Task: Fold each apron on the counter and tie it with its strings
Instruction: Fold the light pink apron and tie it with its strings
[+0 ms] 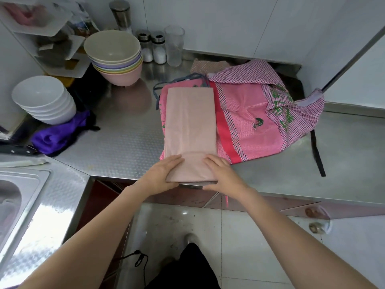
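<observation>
A pale pink apron lies folded into a long narrow strip on the steel counter, its near end rolled or folded over at the counter's front edge. My left hand grips the left side of that near fold, thumb underneath. My right hand holds the right side, fingers lying on top. Under and to the right lies a pink checked apron with green print, spread out and rumpled, its dark strap trailing on the counter. Grey strings show behind the strip.
Stacked coloured bowls and white bowls stand at the back left, with shakers and a glass behind. A purple cloth, a knife and the sink are on the left.
</observation>
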The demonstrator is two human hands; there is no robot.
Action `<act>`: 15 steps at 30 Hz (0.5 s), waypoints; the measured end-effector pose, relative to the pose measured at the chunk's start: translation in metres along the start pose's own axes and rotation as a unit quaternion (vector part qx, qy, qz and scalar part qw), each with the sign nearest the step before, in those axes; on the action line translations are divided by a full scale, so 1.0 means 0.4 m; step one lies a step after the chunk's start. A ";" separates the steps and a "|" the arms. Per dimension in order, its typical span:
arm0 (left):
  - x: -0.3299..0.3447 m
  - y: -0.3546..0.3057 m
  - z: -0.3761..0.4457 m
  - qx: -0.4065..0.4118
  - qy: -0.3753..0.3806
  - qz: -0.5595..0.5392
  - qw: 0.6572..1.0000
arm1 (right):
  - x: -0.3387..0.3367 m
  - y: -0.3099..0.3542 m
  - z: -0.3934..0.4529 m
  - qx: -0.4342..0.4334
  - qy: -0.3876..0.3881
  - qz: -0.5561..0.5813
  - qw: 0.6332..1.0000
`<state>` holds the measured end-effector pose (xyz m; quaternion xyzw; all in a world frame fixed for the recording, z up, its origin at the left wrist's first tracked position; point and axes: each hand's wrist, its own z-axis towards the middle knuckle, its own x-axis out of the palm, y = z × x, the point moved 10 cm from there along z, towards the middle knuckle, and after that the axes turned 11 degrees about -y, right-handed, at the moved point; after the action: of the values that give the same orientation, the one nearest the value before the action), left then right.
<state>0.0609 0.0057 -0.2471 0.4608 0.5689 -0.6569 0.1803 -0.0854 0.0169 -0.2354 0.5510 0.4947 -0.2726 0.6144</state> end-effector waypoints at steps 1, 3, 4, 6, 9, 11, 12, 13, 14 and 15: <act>-0.014 0.016 -0.001 -0.040 -0.003 -0.037 0.999 | -0.011 -0.011 0.005 0.017 0.007 0.022 1.000; -0.041 0.040 0.002 -0.099 -0.009 -0.073 0.992 | -0.032 -0.030 0.015 0.040 0.006 0.039 0.998; -0.054 0.048 0.004 -0.113 -0.014 -0.077 0.990 | -0.044 -0.040 0.020 0.055 -0.009 0.051 0.997; -0.087 0.069 0.022 -0.134 -0.047 -0.076 0.987 | -0.072 -0.073 0.035 0.122 -0.058 0.108 0.985; -0.099 0.112 0.044 -0.209 -0.074 -0.135 0.966 | -0.072 -0.114 0.051 0.224 -0.082 0.261 0.935; -0.085 0.144 0.048 -0.283 -0.085 -0.225 0.928 | -0.072 -0.117 0.065 0.248 -0.093 0.306 0.915; -0.082 0.159 0.047 -0.314 -0.095 -0.250 0.911 | -0.075 -0.118 0.076 0.244 -0.102 0.283 0.922; -0.079 0.168 0.045 -0.338 -0.100 -0.267 0.897 | -0.080 -0.116 0.083 0.242 -0.108 0.243 0.933; -0.075 0.170 0.039 -0.355 -0.103 -0.285 0.884 | -0.084 -0.116 0.087 0.242 -0.116 0.201 0.942; -0.070 0.170 0.033 -0.371 -0.104 -0.304 0.871 | -0.087 -0.114 0.090 0.243 -0.123 0.164 0.948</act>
<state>0.1215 -0.0341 -0.2647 0.0936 0.8607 -0.4640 0.1872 -0.1271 -0.0357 -0.2259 0.7193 0.2364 -0.3458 0.5542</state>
